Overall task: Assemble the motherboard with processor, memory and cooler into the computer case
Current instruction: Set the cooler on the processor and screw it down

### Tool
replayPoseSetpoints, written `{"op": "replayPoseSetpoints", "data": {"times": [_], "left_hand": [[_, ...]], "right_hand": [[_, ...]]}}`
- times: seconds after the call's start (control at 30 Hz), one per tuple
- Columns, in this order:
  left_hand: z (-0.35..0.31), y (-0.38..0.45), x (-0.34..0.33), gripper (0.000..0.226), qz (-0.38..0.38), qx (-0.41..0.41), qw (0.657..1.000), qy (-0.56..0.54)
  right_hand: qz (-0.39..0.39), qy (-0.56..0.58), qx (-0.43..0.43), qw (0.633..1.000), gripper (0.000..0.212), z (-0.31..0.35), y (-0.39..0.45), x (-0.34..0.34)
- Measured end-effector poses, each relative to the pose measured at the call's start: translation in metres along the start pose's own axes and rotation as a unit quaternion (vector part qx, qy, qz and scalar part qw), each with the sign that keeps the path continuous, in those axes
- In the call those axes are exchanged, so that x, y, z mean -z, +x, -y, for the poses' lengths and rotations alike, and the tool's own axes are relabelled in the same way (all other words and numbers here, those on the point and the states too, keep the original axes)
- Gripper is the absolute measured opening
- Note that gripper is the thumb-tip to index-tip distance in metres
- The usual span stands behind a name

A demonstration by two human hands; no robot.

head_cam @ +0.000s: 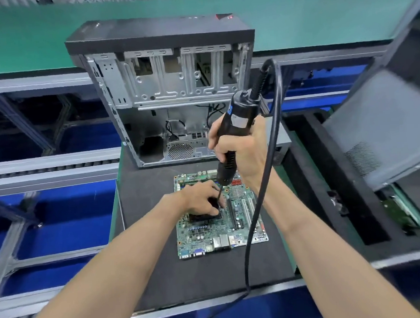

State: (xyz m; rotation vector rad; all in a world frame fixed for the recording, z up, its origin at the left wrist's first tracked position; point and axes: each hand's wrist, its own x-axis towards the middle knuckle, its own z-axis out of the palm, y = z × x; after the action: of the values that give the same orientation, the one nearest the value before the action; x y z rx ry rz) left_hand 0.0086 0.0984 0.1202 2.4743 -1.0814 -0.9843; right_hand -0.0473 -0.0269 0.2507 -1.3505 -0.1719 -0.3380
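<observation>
1. One left hand (202,199) lies at about 6 o'clock from the case, its fingers curled over the single black cooler (204,215), which it holds down on the board.
2. One motherboard (218,222) lies flat on the dark mat (161,261), near the middle of the view, just toward the person from the case. The cooler sits on the board's left half, toward 9 o'clock from the long slots.
3. One computer case (164,92) stands open at 12 o'clock from the board, its bare metal interior facing the person; it is apart from the board.
4. One right hand (243,154) grasps one black electric screwdriver (236,129) held nearly upright, at 1 o'clock from the cooler. The bit reaches down to the cooler's right edge beside the left fingers; whether it touches a screw I cannot tell.
5. One black cable (263,192) runs from the tool's top, loops down past the right wrist to 6 o'clock.
6. One grey panel (380,127) leans at 3 o'clock.
</observation>
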Motion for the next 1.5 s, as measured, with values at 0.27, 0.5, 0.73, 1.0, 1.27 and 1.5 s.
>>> {"op": "replayPoseSetpoints", "data": {"times": [0.27, 0.5, 0.73, 1.0, 1.27, 1.5], "left_hand": [[-0.008, -0.002, -0.002, 0.026, -0.003, 0.030, 0.999, 0.016], [-0.008, -0.005, 0.001, 0.019, 0.009, 0.028, 0.999, 0.019], [-0.009, -0.008, 0.003, 0.024, 0.015, 0.027, 1.000, -0.003], [-0.006, -0.006, 0.002, 0.026, 0.012, 0.025, 1.000, -0.009], [-0.006, -0.003, -0.003, 0.024, 0.011, 0.030, 0.999, 0.024], [-0.010, -0.005, 0.000, 0.032, 0.024, 0.028, 0.999, 0.034]], "right_hand": [[-0.018, 0.001, 0.003, 1.000, 0.016, 0.008, -0.006, 0.005], [-0.014, -0.021, 0.009, 1.000, 0.017, 0.007, -0.007, 0.015], [-0.019, -0.035, 0.007, 0.999, 0.021, -0.003, -0.008, 0.015], [-0.008, -0.036, -0.002, 0.999, 0.019, -0.004, -0.008, 0.012], [0.157, -0.019, -0.066, 0.985, 0.028, -0.002, -0.002, 0.008], [0.072, -0.068, -0.014, 0.995, 0.028, -0.004, -0.007, -0.012]]}}
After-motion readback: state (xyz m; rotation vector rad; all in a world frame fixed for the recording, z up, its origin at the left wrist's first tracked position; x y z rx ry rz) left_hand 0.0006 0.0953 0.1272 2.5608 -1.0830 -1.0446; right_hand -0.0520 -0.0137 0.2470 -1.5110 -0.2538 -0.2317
